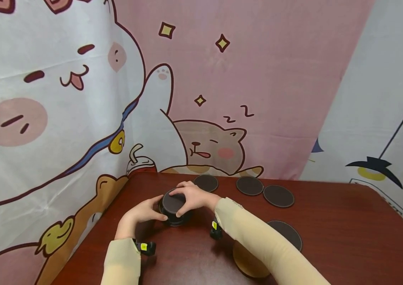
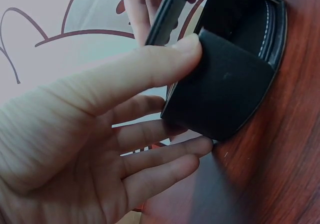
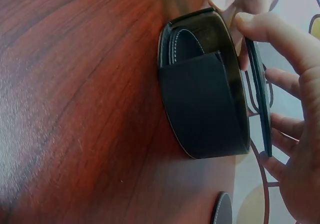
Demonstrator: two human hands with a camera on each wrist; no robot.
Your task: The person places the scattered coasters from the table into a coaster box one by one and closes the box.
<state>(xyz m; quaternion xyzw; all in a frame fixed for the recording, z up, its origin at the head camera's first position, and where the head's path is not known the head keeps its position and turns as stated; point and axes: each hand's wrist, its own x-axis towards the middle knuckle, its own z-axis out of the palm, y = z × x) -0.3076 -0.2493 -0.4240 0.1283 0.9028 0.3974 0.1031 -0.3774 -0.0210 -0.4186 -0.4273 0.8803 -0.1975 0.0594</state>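
Note:
A round black coaster holder stands on the table, with a cut-out in its side wall through which a stitched coaster shows inside. My left hand steadies the holder, thumb at its upper edge and fingers along its side in the left wrist view. My right hand pinches another thin black coaster by its edge, thumb on one side and fingers spread around the other. That coaster is just above the holder's open top, with a gap between them in the right wrist view.
On the reddish-brown table lie several dark round coasters, one behind my right hand, two further right, and one beside my right forearm. A tan disc is partly hidden under that sleeve. A cartoon-printed cloth hangs behind.

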